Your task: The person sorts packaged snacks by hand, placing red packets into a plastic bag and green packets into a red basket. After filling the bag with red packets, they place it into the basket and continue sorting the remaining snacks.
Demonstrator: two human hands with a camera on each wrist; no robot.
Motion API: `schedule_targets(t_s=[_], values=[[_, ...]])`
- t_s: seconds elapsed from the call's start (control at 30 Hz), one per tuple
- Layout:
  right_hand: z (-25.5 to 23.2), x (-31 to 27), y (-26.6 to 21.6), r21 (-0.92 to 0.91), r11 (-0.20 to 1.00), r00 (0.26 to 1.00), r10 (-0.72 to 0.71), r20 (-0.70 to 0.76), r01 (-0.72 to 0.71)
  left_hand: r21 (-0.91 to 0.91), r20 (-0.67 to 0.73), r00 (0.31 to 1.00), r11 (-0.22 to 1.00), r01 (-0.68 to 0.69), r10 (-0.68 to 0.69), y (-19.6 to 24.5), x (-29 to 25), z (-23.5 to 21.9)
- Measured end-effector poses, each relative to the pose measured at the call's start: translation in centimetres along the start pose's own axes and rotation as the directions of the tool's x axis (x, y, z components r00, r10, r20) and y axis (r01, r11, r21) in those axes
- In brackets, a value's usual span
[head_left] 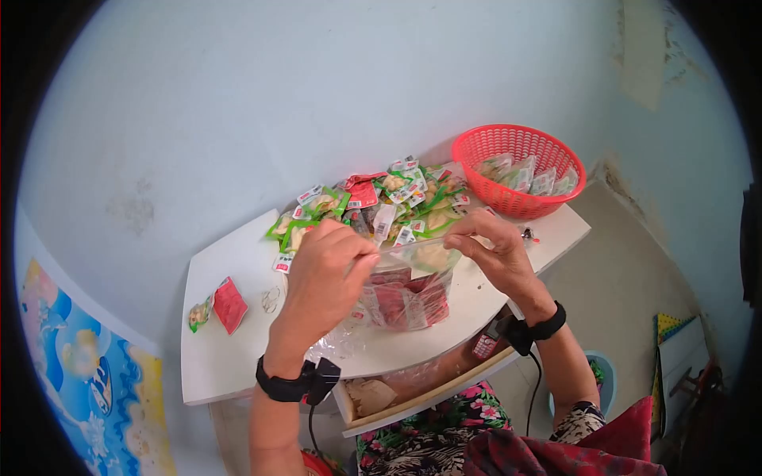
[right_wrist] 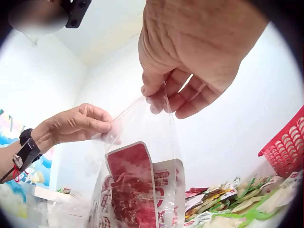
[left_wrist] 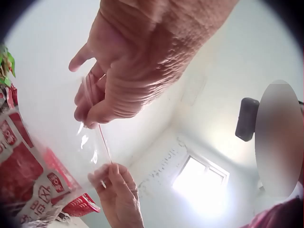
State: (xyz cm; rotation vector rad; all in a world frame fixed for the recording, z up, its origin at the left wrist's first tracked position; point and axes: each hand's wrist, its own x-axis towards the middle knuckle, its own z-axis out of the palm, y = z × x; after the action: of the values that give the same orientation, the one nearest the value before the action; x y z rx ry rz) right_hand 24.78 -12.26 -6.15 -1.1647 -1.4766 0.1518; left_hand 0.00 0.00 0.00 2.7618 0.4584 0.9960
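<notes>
Both hands hold a clear plastic zip bag (head_left: 406, 305) by its top edge, stretched between them over the table. Several red-and-white snack packets (right_wrist: 130, 185) stand inside it. My left hand (head_left: 329, 278) pinches the left end of the rim between thumb and fingers. At the opposite end, thumb and forefinger of my right hand (head_left: 496, 250) grip the corner. In the right wrist view the rim runs as a straight line from the left hand (right_wrist: 83, 124) to the right hand (right_wrist: 190, 71). The left wrist view shows the left hand (left_wrist: 137, 66) close up.
Green, white and red snack packets (head_left: 389, 202) lie heaped along the wall on the white table (head_left: 246, 357). A red basket (head_left: 520, 135) holding packets stands at the right. One red packet (head_left: 230, 305) lies at the left. An open drawer (head_left: 429, 397) sits below the table's front edge.
</notes>
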Motion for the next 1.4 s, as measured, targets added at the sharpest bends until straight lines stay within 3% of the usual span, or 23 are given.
schedule_targets(t_s=[0.07, 0.17, 0.3, 0.37, 0.47, 0.57, 0.6, 0.87, 0.97, 1.07, 1.1, 1.17, 1.27, 1.37, 1.4], values=[[-0.1, -0.3, -0.1, 0.013, 1.0, 1.0, 0.019, -0.015, -0.019, -0.017, 0.007, 0.997, 0.997, 0.077, -0.077, -0.4, -0.7, -1.0], [0.0, 0.3, 0.5, 0.001, 1.0, 1.0, 0.013, 0.007, -0.013, -0.113, -0.061, 0.996, 0.992, 0.064, -0.071, -1.8, -1.6, -0.5], [-0.2, 1.9, -1.4, -0.243, 0.955, 0.981, -0.138, 0.135, 0.168, -0.123, -0.146, 0.989, 0.991, -0.049, 0.031, -2.3, -1.9, -0.2], [1.4, 3.2, -4.6, -0.343, 0.896, 0.956, -0.231, 0.179, 0.281, -0.128, -0.15, 0.988, 0.99, -0.058, 0.039, -2.2, -1.9, -0.1], [3.9, 4.3, -5.9, -0.504, 0.726, 0.884, -0.391, 0.258, 0.468, -0.161, -0.109, 0.994, 0.987, 0.002, -0.019, -2.0, -1.8, -0.1], [5.9, 4.6, -6.4, -0.605, 0.603, 0.854, -0.381, 0.356, 0.521, -0.17, -0.114, 0.993, 0.985, 0.007, -0.027, -1.6, -1.7, -0.2], [6.2, 4.9, -5.5, -0.61, 0.561, 0.826, -0.44, 0.353, 0.56, -0.165, -0.119, 0.993, 0.986, 0.002, -0.022, -1.7, -1.8, -0.3], [1.1, 3.4, -3.8, -0.494, 0.798, 0.935, -0.251, 0.249, 0.346, -0.172, -0.12, 0.993, 0.985, -0.006, -0.015, -2.6, -2.2, -0.3], [-1.1, 2.2, -2.0, -0.388, 0.889, 0.967, -0.193, 0.164, 0.243, -0.218, -0.119, 0.99, 0.975, 0.047, -0.074, -2.7, -2.4, -0.5], [-1.8, 1.2, -2.3, -0.214, 0.977, 0.991, 0.043, 0.128, -0.015, -0.336, -0.073, 0.992, 0.939, 0.074, -0.104, -3.1, -2.9, -0.4], [-1.7, 0.9, -2.5, -0.149, 0.984, 0.986, 0.12, 0.116, -0.103, -0.431, -0.063, 0.988, 0.897, 0.102, -0.143, -3.3, -3.1, 0.1], [-1.2, 0.4, -1.8, -0.025, 0.991, 0.986, 0.135, 0.101, -0.133, -0.603, -0.033, 0.976, 0.783, 0.154, -0.217, -4.0, -3.8, 1.5], [-0.6, -0.2, -1.6, 0.063, 0.982, 0.982, 0.173, 0.08, -0.178, -0.825, 0.152, 0.923, 0.468, 0.315, -0.353, -3.2, -4.1, 3.1], [-0.4, -0.7, 0.0, 0.104, 0.975, 0.978, 0.188, 0.088, -0.197, -0.704, 0.295, 0.877, 0.535, 0.468, -0.38, -3.6, -4.5, 4.2], [-0.1, -0.6, 0.2, 0.119, 0.973, 0.978, 0.186, 0.096, -0.196, -0.713, 0.212, 0.922, 0.594, 0.373, -0.324, -3.8, -4.7, 4.7]])
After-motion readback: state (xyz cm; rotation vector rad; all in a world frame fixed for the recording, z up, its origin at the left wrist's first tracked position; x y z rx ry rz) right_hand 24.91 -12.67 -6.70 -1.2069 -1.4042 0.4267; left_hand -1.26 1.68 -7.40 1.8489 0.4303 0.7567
